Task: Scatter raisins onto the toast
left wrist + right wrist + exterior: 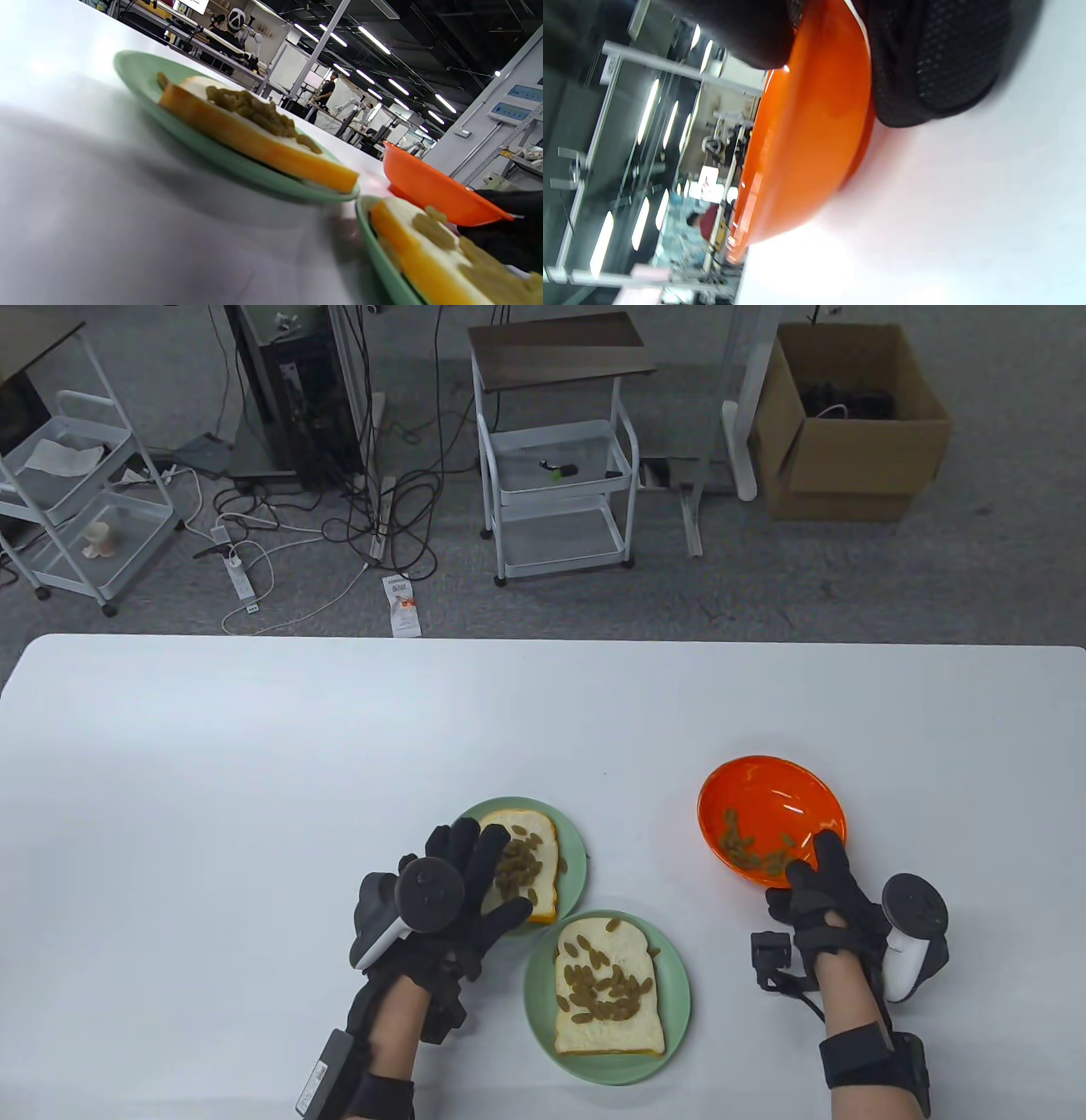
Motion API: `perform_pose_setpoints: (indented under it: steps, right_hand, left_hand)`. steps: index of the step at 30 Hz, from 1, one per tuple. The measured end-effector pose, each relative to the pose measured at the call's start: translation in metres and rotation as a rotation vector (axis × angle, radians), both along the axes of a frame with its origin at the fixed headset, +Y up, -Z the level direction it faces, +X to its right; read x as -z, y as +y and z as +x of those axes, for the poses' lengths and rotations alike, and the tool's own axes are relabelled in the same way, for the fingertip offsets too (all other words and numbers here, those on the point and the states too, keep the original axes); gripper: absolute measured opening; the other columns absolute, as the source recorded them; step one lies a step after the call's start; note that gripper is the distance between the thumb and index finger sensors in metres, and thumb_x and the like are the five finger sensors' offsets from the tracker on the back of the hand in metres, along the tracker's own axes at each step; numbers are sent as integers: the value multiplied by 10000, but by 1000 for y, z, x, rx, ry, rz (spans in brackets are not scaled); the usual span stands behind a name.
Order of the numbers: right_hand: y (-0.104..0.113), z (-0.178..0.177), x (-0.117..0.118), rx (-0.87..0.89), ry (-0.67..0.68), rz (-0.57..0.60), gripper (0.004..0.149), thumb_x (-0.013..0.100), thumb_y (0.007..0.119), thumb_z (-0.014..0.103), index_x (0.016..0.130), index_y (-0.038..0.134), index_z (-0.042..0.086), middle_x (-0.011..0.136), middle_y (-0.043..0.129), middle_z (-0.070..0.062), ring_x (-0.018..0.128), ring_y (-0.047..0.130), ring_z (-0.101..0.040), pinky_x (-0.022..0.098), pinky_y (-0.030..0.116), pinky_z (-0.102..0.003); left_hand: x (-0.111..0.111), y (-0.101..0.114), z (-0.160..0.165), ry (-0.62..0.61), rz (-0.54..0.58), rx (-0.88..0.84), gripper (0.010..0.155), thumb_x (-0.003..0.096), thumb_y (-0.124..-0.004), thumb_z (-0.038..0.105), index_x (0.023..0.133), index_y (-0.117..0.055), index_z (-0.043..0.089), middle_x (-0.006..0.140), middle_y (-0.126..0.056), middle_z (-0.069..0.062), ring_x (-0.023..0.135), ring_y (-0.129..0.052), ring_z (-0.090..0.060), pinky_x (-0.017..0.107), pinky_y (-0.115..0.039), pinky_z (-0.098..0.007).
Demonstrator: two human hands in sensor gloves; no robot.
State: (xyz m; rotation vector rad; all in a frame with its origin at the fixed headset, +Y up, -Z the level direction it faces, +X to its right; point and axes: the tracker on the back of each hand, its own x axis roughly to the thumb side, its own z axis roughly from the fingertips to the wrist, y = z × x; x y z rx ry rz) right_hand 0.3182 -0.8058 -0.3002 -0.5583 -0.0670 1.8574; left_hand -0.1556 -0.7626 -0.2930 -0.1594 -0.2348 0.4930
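White table [254, 780] is set over grey carpet; cable clutter, two white wire carts [556, 487] and a cardboard box [848, 424] are seen behind it. Ceiling strip lights and far workbenches are shown only in the wrist views.

Two green plates are seen touching: far plate [575, 848] with raisin-topped toast [543, 848], near plate [543, 993] with a second raisin-topped toast [607, 993]. Toast crust edges are shown side-on only in the left wrist view.

Left hand [475, 891] is held spread, fingers released, over the far toast's left part, which is hidden by it. Orange bowl [772, 814] with raisins [751, 848] is gripped at its near rim by the right hand [819, 891] and tipped toward the person; its underside off the table is confirmed by the right wrist view.
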Motion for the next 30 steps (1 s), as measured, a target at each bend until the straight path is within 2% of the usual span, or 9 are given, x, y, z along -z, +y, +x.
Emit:
perform_pose_setpoints:
  steps: [3,6,10,13,16,18,19,24,30]
  right_hand:
    - [20,-7,-6,-157,-41,44,742,519,801,371,1111,451,92,1067,337,-417,686,764,-646,482,717,-638]
    - [39,-15,-13,-307,-37,121,745,527,789,413,1117,456,105,1086,284,-393,815,574,-675,540,592,-698]
    - [55,-35,-20,-428,27,235,752,532,780,463,1120,466,115,1096,285,-381,900,381,-681,576,450,-734]
    - [61,-46,-23,-486,83,303,769,531,770,498,1124,456,121,1103,295,-374,912,370,-679,579,434,-740]
    - [64,-63,-22,-390,287,446,805,523,762,563,1136,437,154,1125,359,-349,944,424,-652,593,469,-738]
    - [64,-73,-21,-302,403,531,852,504,732,655,1151,407,206,1151,340,-329,975,411,-642,602,440,-757]
    - [64,-80,-20,-241,527,585,852,501,723,670,1153,393,232,1161,324,-321,992,370,-633,600,384,-773]
    - [59,-105,-22,-190,790,574,864,489,674,731,1156,319,312,1203,229,-251,1038,227,-587,607,258,-782]
    - [53,-122,-25,-198,895,553,889,489,665,741,1158,283,299,1208,229,-246,1044,229,-575,634,245,-743]
  left_hand:
    - [-1,3,1,-11,10,-8,942,361,-538,862,1159,-266,442,1263,-233,-24,1184,-261,-390,794,-296,-717]
    - [-3,8,3,-30,32,-17,942,361,-539,863,1159,-265,446,1264,-234,-21,1186,-262,-388,796,-299,-717]
    - [-6,12,5,-58,51,-25,944,358,-538,866,1158,-255,451,1265,-222,-18,1187,-257,-388,794,-301,-721]
    - [-7,13,8,-74,52,-30,949,354,-534,870,1157,-241,459,1266,-206,-17,1189,-248,-390,791,-298,-728]
    - [-8,13,11,-97,44,-35,959,349,-524,880,1154,-207,467,1265,-178,-16,1187,-234,-399,783,-298,-737]
    - [-8,13,11,-109,45,-43,970,340,-512,892,1144,-159,481,1264,-149,-15,1183,-228,-415,776,-304,-746]
    - [-8,13,11,-115,39,-53,972,338,-511,893,1140,-143,485,1264,-144,-6,1182,-227,-419,776,-304,-748]
    - [-9,12,11,-121,38,-64,975,335,-500,896,1132,-117,484,1260,-126,-9,1181,-225,-419,773,-318,-750]
    - [-11,11,14,-137,34,-45,975,340,-503,892,1133,-117,478,1261,-130,-13,1183,-227,-414,775,-320,-748]
